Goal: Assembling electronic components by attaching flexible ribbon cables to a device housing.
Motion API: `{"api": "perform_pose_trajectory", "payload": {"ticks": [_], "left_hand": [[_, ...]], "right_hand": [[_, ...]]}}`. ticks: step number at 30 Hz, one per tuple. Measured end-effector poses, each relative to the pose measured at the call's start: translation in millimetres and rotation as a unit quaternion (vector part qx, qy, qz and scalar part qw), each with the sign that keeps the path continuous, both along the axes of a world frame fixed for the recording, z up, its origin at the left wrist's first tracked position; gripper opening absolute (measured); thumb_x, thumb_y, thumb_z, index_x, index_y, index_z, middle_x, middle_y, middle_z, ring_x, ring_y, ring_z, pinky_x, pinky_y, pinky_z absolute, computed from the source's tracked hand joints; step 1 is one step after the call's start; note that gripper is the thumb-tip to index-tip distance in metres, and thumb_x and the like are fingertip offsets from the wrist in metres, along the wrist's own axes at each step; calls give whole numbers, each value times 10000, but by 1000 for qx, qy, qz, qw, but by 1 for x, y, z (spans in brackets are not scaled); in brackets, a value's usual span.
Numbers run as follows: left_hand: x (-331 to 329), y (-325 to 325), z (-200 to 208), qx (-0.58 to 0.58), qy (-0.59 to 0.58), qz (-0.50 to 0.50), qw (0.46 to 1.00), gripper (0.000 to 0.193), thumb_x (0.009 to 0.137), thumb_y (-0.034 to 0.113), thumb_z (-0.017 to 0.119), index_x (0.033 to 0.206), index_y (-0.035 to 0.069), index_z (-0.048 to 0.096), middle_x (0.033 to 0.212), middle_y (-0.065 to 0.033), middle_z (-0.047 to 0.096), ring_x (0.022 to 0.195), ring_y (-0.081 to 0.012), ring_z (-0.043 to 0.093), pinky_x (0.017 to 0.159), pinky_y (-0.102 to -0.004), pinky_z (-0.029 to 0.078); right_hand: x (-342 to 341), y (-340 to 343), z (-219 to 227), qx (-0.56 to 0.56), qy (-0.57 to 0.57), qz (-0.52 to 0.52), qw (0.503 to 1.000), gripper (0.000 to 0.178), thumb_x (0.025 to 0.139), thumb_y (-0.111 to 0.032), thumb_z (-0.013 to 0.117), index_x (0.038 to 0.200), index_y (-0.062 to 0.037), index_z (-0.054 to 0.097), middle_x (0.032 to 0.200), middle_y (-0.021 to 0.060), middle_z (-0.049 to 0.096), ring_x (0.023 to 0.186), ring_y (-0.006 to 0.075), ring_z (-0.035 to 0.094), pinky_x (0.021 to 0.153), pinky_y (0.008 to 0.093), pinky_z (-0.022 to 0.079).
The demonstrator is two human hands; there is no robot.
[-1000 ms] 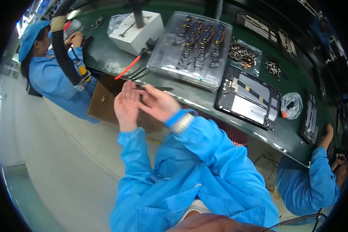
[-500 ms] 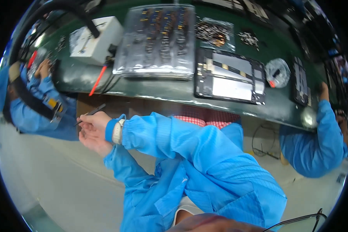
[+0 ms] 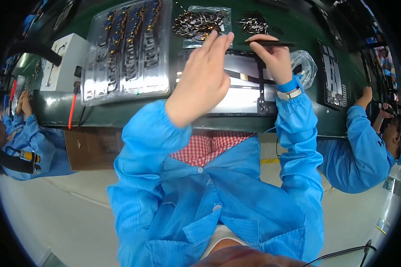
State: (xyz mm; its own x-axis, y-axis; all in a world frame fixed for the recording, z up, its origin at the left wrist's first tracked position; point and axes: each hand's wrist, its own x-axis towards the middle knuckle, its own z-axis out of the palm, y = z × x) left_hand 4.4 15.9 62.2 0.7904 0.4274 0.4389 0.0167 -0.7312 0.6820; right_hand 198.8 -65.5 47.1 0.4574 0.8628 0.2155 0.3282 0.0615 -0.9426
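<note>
My left hand point(image 3: 205, 80) hovers over the left part of an opened tablet-like device point(image 3: 240, 100), its fingers stretched out and nothing seen in them. The device lies flat, with silver plates inside a dark frame; my hand hides part of it. At the device's upper right, my right hand point(image 3: 278, 62) grips a slim black tweezer-like tool point(image 3: 272, 43), held nearly level. A watch and a blue band circle my right wrist. Just beyond the hands lie a clear bag of small metallic parts point(image 3: 200, 22) and a loose pile of similar parts point(image 3: 254, 23).
Left of the device is a clear plastic tray point(image 3: 127, 53) with rows of small parts. A white box point(image 3: 64, 62) and red-tipped cable point(image 3: 72, 109) are farther left. A crumpled clear bag point(image 3: 304, 69) and another opened device point(image 3: 332, 78) lie right. Co-workers sit on both sides.
My right hand has swung from the far left, below the table edge, to above the device, still with the slim tool. My left hand has risen over the device. The view has shifted.
</note>
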Motion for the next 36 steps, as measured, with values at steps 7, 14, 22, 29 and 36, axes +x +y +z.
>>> {"api": "perform_pose_trajectory", "payload": {"ticks": [7, 14, 22, 29, 36], "left_hand": [[40, 14, -42, 144, 142, 75, 977, 471, 733, 84, 515, 1181, -28, 426, 1092, -180, 563, 1148, -335, 455, 943, -482, 353], [39, 16, -35, 141, 150, 76, 976, 400, 779, 107, 513, 1174, 48, 490, 1149, -133, 553, 1095, -311, 504, 943, -448, 353], [36, 13, -35, 222, 203, 70, 951, 420, 802, 212, 566, 1209, 130, 501, 1201, -85, 513, 1114, -284, 475, 916, -471, 369], [32, 14, -33, 130, 190, 85, 969, 462, 830, 209, 536, 1258, 58, 447, 1259, -128, 477, 1190, -286, 432, 970, -445, 331], [34, 16, -34, 171, 193, 78, 963, 468, 816, 224, 553, 1213, -4, 456, 1228, -153, 490, 1170, -286, 447, 957, -436, 343]], "right_hand": [[11, 1, -23, -42, -39, 40, 998, 144, 810, -27, 598, 949, 11, 615, 890, 38, 614, 794, 95, 557, 715, 217, 458], [11, -3, -17, -28, -164, 64, 984, 166, 752, -7, 632, 918, 3, 639, 889, 79, 632, 799, 147, 590, 721, 246, 470], [5, 1, -20, 0, -200, 31, 979, 202, 701, -26, 677, 902, -46, 657, 876, 88, 645, 779, 203, 623, 695, 296, 503], [5, -4, -20, -45, -87, -18, 995, 189, 702, -31, 685, 887, -62, 669, 873, 82, 647, 762, 193, 618, 683, 273, 497], [6, -1, -15, -59, -153, 9, 986, 183, 693, -43, 696, 872, -65, 674, 856, 76, 652, 761, 194, 615, 688, 277, 492]]}}
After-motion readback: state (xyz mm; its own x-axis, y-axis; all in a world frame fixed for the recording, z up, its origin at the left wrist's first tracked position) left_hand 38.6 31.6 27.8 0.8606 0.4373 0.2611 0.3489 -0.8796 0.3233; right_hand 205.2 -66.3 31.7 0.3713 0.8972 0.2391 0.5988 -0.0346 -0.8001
